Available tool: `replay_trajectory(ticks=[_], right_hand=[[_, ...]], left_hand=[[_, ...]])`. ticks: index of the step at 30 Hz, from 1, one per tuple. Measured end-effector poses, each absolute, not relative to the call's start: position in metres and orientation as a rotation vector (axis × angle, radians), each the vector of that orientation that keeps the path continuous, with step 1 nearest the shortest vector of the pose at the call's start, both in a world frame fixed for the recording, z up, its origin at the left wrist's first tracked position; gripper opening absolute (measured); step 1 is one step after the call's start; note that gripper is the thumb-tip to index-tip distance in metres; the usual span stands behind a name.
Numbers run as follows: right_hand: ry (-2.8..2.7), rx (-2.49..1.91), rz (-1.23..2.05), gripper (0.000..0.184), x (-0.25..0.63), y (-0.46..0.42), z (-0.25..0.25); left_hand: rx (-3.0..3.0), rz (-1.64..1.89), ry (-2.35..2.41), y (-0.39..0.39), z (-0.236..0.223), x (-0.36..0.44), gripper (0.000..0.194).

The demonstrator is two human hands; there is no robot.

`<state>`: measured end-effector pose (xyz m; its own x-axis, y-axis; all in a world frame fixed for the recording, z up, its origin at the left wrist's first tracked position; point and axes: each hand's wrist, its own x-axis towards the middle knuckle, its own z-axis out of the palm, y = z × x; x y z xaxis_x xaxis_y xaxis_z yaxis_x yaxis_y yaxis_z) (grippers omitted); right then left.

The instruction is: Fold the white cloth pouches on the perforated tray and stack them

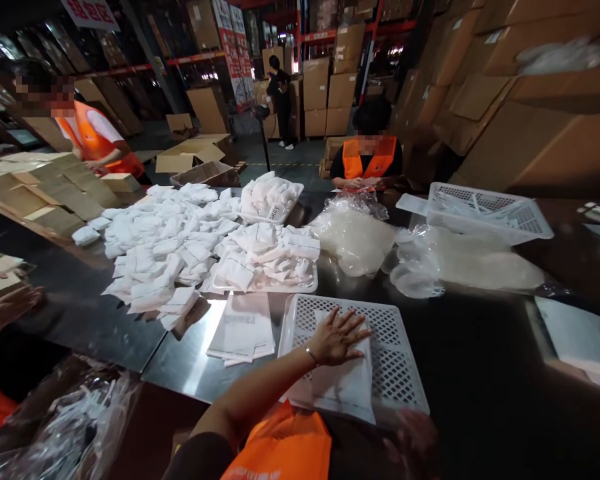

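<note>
My left hand (337, 337) lies flat with fingers spread on a white flat packet (345, 387). The packet rests in a white perforated plastic basket (400, 373) on the steel table in front of me. A thin bracelet is on that wrist. My right hand (415, 433) shows only as a dark blur at the bottom right, below the basket's near edge, and its fingers cannot be made out. A small stack of flat white packets (243, 330) lies just left of the basket.
A big heap of small white packets (170, 240) covers the table's left middle, with a filled tray (265, 267) behind the basket. Clear plastic bags (355, 237), another basket (485, 210), cardboard boxes and co-workers in orange vests surround the table. Another person's hand (5, 310) rests at far left.
</note>
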<state>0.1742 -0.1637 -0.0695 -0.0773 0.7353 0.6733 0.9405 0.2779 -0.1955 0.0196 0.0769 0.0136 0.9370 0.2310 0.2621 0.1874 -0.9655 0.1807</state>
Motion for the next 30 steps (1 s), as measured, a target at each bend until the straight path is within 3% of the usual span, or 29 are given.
replay_trajectory(ticks=[3, 8, 12, 15, 22, 30], right_hand=[[-1.979, -1.465, -0.613, 0.071, 0.19, -0.145, -0.04], [-2.486, -1.244, -0.737, 0.058, 0.202, -0.09, 0.005], [-2.701, -0.964, -0.662, 0.044, 0.202, -0.058, 0.012], [-2.7, -0.916, -0.454, 0.044, 0.205, -0.056, 0.008], [-2.285, -1.246, -0.333, 0.051, 0.192, -0.079, -0.002], [-2.49, -1.113, -0.566, 0.036, 0.177, -0.07, -0.01]], left_hand=[[2.848, 0.358, 0.323, 0.078, 0.032, -0.007, 0.057], [3.001, 0.14, 0.074, 0.083, 0.044, -0.06, 0.076], [3.154, 0.314, -0.166, 0.067, 0.023, -0.067, 0.055], [2.985, 0.499, -0.081, 0.051, 0.002, -0.06, 0.039], [2.353, 0.86, 0.393, 0.041, -0.001, -0.065, 0.034], [2.9, 0.672, -0.098, 0.054, -0.006, -0.07, 0.024]])
